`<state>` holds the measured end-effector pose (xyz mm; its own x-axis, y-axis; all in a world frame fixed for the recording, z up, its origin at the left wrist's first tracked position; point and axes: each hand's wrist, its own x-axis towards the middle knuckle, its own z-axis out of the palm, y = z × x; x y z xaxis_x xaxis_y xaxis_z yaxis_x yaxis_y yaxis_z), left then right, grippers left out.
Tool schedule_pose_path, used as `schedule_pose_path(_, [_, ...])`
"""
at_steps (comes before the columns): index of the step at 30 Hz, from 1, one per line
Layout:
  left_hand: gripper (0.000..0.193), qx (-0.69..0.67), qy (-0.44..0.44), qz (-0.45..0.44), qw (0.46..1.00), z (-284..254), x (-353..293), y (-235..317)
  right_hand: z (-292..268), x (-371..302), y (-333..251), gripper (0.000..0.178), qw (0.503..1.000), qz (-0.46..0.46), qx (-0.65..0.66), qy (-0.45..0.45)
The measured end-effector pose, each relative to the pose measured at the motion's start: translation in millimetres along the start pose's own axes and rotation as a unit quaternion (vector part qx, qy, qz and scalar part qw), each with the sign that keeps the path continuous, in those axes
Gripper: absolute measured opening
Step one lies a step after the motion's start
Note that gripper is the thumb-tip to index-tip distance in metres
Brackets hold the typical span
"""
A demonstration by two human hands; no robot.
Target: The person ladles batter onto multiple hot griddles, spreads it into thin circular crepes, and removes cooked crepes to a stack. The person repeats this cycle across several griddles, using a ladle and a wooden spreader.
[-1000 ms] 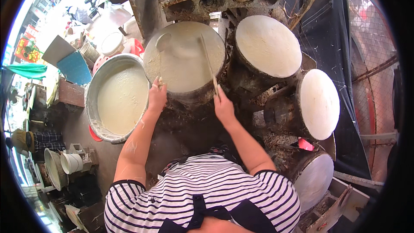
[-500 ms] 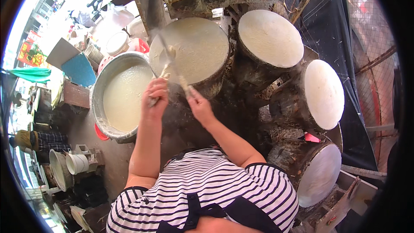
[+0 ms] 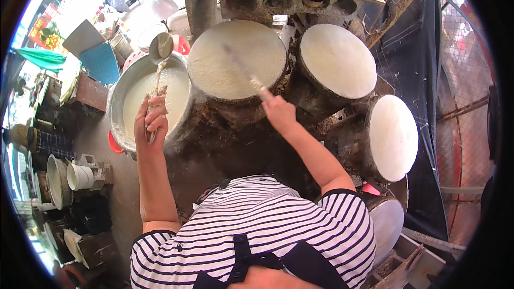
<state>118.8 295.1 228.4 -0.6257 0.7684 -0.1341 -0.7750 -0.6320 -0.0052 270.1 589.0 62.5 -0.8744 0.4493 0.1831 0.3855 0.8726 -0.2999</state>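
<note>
The big metal basin (image 3: 120, 93) of pale batter is sitting at the person's left, touching the nearest cloth-topped steamer (image 3: 237, 59), where a thin batter layer is lying; two more white steamers (image 3: 337, 59) are standing to the right. The left hand (image 3: 151, 120) is gripping, fingers wrapped tight, the handle of a ladle (image 3: 160, 48) raised over the basin. The right hand (image 3: 278, 111), fingers closed, is holding a thin stick (image 3: 243, 72) flat over the cloth. Judging by this, keeping the stick low and level is helping avoid tearing the sheet.

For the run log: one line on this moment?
left hand: holds ladle over batter basin | right hand: holds stick across steamer
</note>
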Motion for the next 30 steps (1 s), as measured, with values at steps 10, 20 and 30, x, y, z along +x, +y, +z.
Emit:
schedule_pose_path(10, [0.024, 0.079, 0.070, 0.106, 0.989, -51, -44, 9, 6, 52, -11, 0.037, 0.984, -0.176, -0.029, -0.030])
schedule_pose_path(20, [0.021, 0.091, 0.116, 0.160, 0.976, -77, -70, 2, 8, 88, 41, 0.034, 0.989, -0.145, -0.026, 0.010])
schedule_pose_path(30, [0.019, 0.093, 0.200, 0.177, 0.959, -84, -79, 13, -7, 60, 15, 0.043, 0.975, 0.052, 0.214, -0.042])
